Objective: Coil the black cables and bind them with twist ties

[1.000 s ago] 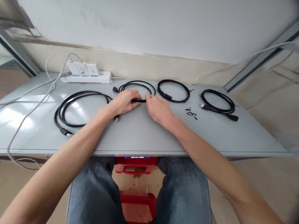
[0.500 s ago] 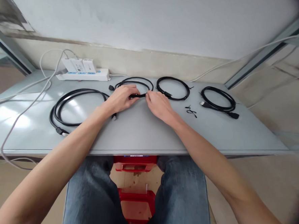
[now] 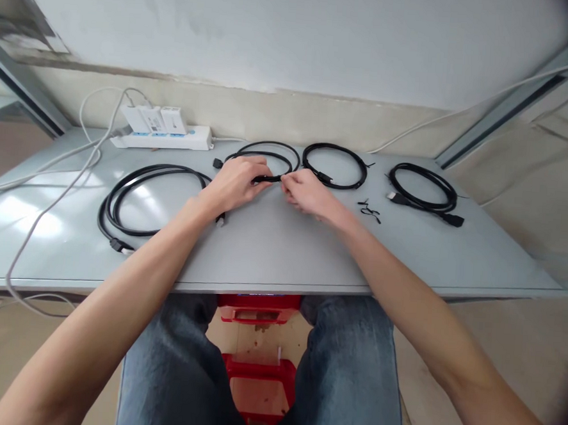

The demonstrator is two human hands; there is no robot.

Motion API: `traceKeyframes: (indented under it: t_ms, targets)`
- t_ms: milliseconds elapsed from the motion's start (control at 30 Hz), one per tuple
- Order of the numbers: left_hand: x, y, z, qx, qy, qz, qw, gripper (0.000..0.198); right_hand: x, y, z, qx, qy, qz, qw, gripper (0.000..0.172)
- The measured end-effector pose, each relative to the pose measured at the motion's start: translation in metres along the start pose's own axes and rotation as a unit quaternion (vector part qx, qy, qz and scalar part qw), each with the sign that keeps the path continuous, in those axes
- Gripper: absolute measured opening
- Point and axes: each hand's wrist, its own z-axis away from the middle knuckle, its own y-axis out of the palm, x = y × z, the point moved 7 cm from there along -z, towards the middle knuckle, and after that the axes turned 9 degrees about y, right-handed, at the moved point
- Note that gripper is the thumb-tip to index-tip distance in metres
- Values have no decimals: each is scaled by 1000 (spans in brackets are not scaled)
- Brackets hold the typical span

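Observation:
My left hand [image 3: 235, 184] and my right hand [image 3: 306, 193] meet at the near side of a small coiled black cable [image 3: 268, 150] on the grey table [image 3: 272, 250]. Both hands are closed, pinching the bundled strands of that coil between them. One plug end of it [image 3: 216, 163] pokes out to the left of my left hand. A larger black cable coil [image 3: 143, 197] lies left of my left wrist. Two more coiled black cables lie to the right, one near [image 3: 335, 166] and one farther [image 3: 424, 194].
A white power strip [image 3: 161, 137] with white adapters sits at the back left, its pale cords [image 3: 48, 204] trailing over the table's left side. Small black twist ties [image 3: 370, 211] lie right of my right hand. A red stool [image 3: 255, 371] shows between my knees.
My right hand has closed from loosely spread into a pinch on the coil, a little nearer my left hand. The view has shifted slightly.

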Motion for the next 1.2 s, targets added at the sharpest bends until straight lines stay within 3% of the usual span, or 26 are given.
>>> traceKeyframes:
  t_ms: [33,100,167,267,400,467,533,667,767,867,1033,1200]
  targets:
    - [1,1,0,3,-2,1,1000,32,4,-4,1,-53,-49,98,992,33]
    - [1,2,1,12,-5,2,1000,33,9,-4,5,-121,-119,260,951,19]
    - [1,3,2,19,-8,2,1000,33,11,1,7,-116,-151,349,918,18]
    - [-1,3,1,20,-9,0,1000,31,14,4,10,-90,-183,401,893,24]
    - [-2,0,1,6,-14,-2,1000,31,18,1,11,-113,-175,424,882,32]
    - [-4,-4,1,-8,-17,-1,1000,30,18,-2,7,-133,-165,400,892,33]
    - [-5,-7,1,-23,-17,-3,1000,30,17,-6,2,-152,-161,323,920,30]
    - [-8,-11,2,-43,-7,-25,999,30,3,-10,-13,-115,-97,41,988,39]
    - [-11,-8,1,-35,12,-53,998,32,-9,-7,-15,-68,-1,-143,987,46]
    - [-11,-6,-1,-33,14,-75,997,33,-12,-4,-8,-38,61,-241,968,46]
    - [-7,-5,-1,-33,-14,-57,998,31,-11,-4,-5,-31,72,-243,967,41]
    - [-4,0,1,-26,-15,-14,999,41,-7,-7,-14,-52,-35,-138,988,36]
